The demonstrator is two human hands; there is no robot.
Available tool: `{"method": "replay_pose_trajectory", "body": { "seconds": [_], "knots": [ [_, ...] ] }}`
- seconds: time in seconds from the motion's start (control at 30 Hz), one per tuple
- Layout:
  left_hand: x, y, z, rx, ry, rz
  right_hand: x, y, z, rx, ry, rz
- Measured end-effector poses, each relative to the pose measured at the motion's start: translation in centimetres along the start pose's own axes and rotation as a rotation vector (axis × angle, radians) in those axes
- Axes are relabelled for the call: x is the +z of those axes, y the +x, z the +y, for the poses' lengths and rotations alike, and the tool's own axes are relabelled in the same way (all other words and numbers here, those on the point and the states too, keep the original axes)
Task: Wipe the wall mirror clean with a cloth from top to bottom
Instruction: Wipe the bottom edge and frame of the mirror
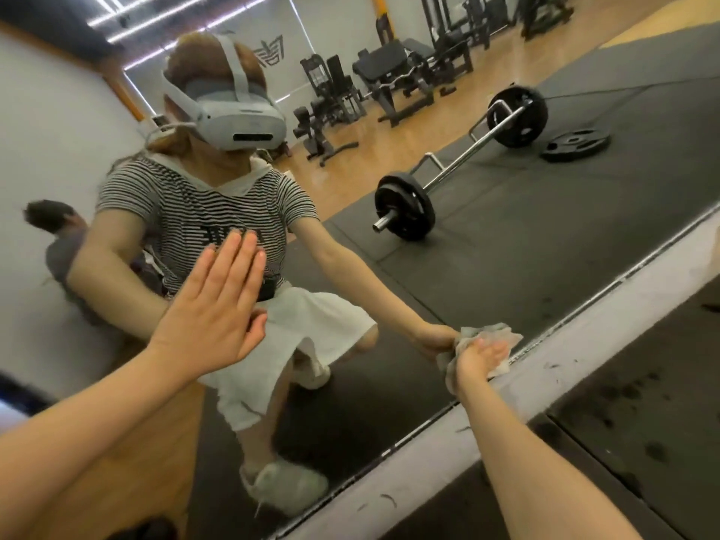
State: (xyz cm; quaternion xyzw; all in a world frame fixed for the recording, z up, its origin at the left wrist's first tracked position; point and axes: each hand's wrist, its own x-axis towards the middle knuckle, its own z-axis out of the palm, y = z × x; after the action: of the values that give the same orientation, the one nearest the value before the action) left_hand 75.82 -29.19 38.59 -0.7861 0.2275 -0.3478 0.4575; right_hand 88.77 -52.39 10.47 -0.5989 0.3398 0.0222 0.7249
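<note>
— Status?
— Right hand [481,354] presses the cloth [487,337], fingers straight, at the mirror [545,247] bottom edge. Left hand [218,302] flat, fingers together, braced on glass.
— Remaining?
— Likely nearly finished.

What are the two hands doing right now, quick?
Left hand: open, fingers straight, flat against the mirror.
Right hand: presses the cloth on the mirror near its bottom edge, fingers fairly straight.

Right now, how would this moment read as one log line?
left hand: flat on mirror | right hand: pressing cloth at bottom edge | stage: lowest strip
</note>
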Motion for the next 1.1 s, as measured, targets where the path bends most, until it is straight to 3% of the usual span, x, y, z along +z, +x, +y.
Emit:
{"method": "replay_pose_trajectory", "body": {
  "seconds": [0.23,0.47,0.8,0.97,1.03,1.1],
  "knots": [
    [-0.2,0.0,0.2,-0.009,-0.013,0.005,-0.1,0.7,0.7,-0.01,-0.035,-0.012],
    [0.0,0.0,0.3,-0.028,-0.016,0.048,-0.1,-1.3,-2.5,0.024,0.157,0.07],
    [-0.1,-0.2,0.2,-0.038,0.0,-0.044,1.8,-8.8,-12.5,-0.502,0.024,0.08],
    [-0.2,0.0,0.1,-0.023,0.022,-0.043,2.8,-13.2,-16.6,-0.835,0.003,-0.023],
    [-0.4,0.1,0.1,-0.023,0.03,-0.048,2.9,-14.2,-18.4,-0.913,-0.065,-0.062],
    [-0.4,0.0,0.2,-0.031,0.024,-0.048,2.5,-13.7,-18.8,-1.046,-0.201,0.012]
  ]
}}
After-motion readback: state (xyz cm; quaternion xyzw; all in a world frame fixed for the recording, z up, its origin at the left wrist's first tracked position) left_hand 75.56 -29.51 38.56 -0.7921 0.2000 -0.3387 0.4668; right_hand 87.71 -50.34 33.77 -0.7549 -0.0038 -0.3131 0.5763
